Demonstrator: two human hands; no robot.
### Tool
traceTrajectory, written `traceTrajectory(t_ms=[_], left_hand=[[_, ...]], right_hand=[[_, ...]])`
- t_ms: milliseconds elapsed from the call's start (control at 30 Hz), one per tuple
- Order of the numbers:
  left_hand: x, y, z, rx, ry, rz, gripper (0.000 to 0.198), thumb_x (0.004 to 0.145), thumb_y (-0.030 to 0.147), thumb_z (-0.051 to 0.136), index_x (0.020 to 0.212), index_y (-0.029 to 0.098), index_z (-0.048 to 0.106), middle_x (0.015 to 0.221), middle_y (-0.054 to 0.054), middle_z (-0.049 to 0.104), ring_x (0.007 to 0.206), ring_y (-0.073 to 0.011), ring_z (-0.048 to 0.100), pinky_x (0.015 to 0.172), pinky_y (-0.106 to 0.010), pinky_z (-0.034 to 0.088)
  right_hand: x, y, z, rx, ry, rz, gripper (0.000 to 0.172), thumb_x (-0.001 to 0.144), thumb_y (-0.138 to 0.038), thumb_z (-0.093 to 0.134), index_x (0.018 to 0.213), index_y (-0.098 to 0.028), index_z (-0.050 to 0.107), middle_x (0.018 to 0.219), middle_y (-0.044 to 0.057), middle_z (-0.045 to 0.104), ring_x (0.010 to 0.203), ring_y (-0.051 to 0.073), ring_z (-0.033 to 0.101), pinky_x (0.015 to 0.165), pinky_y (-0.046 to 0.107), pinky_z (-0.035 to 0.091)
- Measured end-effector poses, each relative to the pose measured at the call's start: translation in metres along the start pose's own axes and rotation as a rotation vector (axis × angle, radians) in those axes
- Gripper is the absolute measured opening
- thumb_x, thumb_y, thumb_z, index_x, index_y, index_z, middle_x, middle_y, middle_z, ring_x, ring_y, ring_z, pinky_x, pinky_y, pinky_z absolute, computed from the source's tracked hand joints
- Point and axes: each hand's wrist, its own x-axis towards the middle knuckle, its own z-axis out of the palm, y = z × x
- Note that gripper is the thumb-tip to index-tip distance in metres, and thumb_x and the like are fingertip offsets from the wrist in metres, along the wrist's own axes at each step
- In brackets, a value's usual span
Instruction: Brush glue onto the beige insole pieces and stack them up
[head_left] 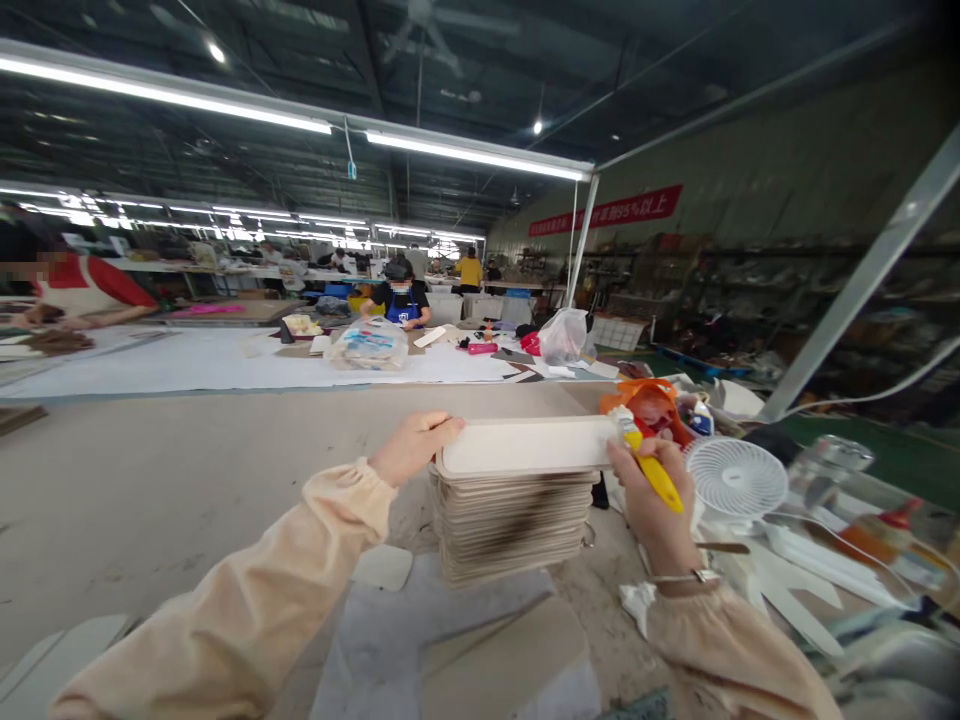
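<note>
A tall stack of thin, round-cornered panels point(517, 530) stands on the worktable in front of me, its edges beige with a dark smear. At its top is a long white panel point(529, 445). My left hand point(416, 446) is closed on this panel's left end, thumb over the upper face. In my right hand point(656, 495) is a paintbrush point(660, 480) with a yellow handle, its whitish bristles pointing up beside the panel's right end. The fingers of that hand also touch the panel's right end. I cannot tell whether the top panel is lifted off the stack.
A white fan point(737, 478), an orange plastic bag point(649, 405) and cluttered tools and scraps lie at the right. Loose beige sheets point(510, 660) rest in front of the stack. Across the table are plastic bags point(371, 345) and a seated co-worker point(401, 300); another works at far left.
</note>
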Motion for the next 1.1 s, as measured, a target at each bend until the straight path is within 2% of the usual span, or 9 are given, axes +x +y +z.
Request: traceTrajectory(t_ms=[133, 233, 333, 433, 567, 700, 900, 1100], left_hand=[[-0.064, -0.007, 0.013, -0.295, 0.031, -0.053, 0.032, 0.071, 0.038, 0.070, 0.091, 0.015, 0.061, 0.078, 0.001, 0.057, 0.070, -0.0120, 0.050, 0.062, -0.021, 0.039], [-0.120, -0.033, 0.042, -0.513, -0.037, -0.200, 0.041, 0.063, 0.026, 0.076, 0.100, 0.016, 0.062, 0.088, -0.001, 0.059, 0.079, -0.0139, 0.054, 0.068, -0.022, 0.043], [-0.165, -0.066, 0.079, -0.623, -0.107, -0.343, 0.042, 0.061, 0.024, 0.077, 0.100, 0.016, 0.063, 0.090, -0.003, 0.063, 0.083, -0.0157, 0.056, 0.072, -0.024, 0.044], [-0.193, -0.092, 0.112, -0.568, -0.142, -0.464, 0.043, 0.063, 0.028, 0.075, 0.102, 0.013, 0.066, 0.091, -0.006, 0.068, 0.083, -0.0190, 0.060, 0.074, -0.027, 0.045], [-0.207, -0.106, 0.138, -0.441, -0.195, -0.572, 0.033, 0.069, 0.033, 0.065, 0.095, 0.013, 0.071, 0.073, -0.003, 0.069, 0.073, -0.0200, 0.061, 0.065, -0.027, 0.045], [-0.210, -0.109, 0.154, -0.390, -0.226, -0.641, 0.029, 0.072, 0.031, 0.058, 0.090, 0.013, 0.072, 0.061, 0.000, 0.062, 0.059, -0.0148, 0.054, 0.053, -0.023, 0.039], [-0.208, -0.113, 0.173, -0.330, -0.277, -0.657, 0.028, 0.076, 0.031, 0.051, 0.086, 0.013, 0.070, 0.063, 0.000, 0.057, 0.059, -0.0134, 0.050, 0.054, -0.022, 0.039], [-0.207, -0.115, 0.180, -0.245, -0.324, -0.618, 0.029, 0.077, 0.027, 0.048, 0.090, 0.015, 0.070, 0.064, 0.001, 0.055, 0.061, -0.0130, 0.048, 0.055, -0.022, 0.037]], right_hand=[[-0.036, -0.022, -0.022, 0.087, 0.138, 0.066, 0.040, 0.063, -0.039, 0.080, 0.080, -0.024, 0.047, 0.071, -0.004, 0.056, 0.053, 0.012, 0.053, 0.049, 0.026, 0.041], [-0.067, -0.023, -0.041, 0.088, 0.134, 0.089, 0.040, 0.063, -0.034, 0.082, 0.082, -0.024, 0.048, 0.074, -0.002, 0.059, 0.056, 0.014, 0.055, 0.053, 0.028, 0.044], [-0.092, -0.003, -0.054, 0.061, 0.051, 0.135, 0.041, 0.063, -0.036, 0.081, 0.082, -0.024, 0.046, 0.074, -0.001, 0.059, 0.059, 0.015, 0.056, 0.055, 0.030, 0.046], [-0.112, 0.030, -0.063, 0.000, -0.039, 0.216, 0.042, 0.064, -0.042, 0.079, 0.080, -0.024, 0.045, 0.067, -0.004, 0.054, 0.053, 0.013, 0.052, 0.050, 0.029, 0.045], [-0.133, 0.073, -0.074, 0.003, -0.111, 0.294, 0.043, 0.063, -0.044, 0.079, 0.078, -0.023, 0.045, 0.066, -0.005, 0.055, 0.050, 0.011, 0.049, 0.048, 0.027, 0.043], [-0.141, 0.098, -0.082, 0.047, -0.116, 0.297, 0.039, 0.066, -0.042, 0.077, 0.079, -0.023, 0.045, 0.065, -0.005, 0.054, 0.050, 0.010, 0.047, 0.049, 0.026, 0.041], [-0.136, 0.110, -0.087, 0.040, -0.123, 0.341, 0.039, 0.067, -0.044, 0.074, 0.080, -0.024, 0.043, 0.065, -0.005, 0.052, 0.050, 0.011, 0.045, 0.051, 0.028, 0.041], [-0.135, 0.107, -0.090, 0.046, -0.150, 0.328, 0.035, 0.070, -0.042, 0.073, 0.079, -0.024, 0.043, 0.062, -0.006, 0.050, 0.049, 0.010, 0.042, 0.049, 0.027, 0.038]])
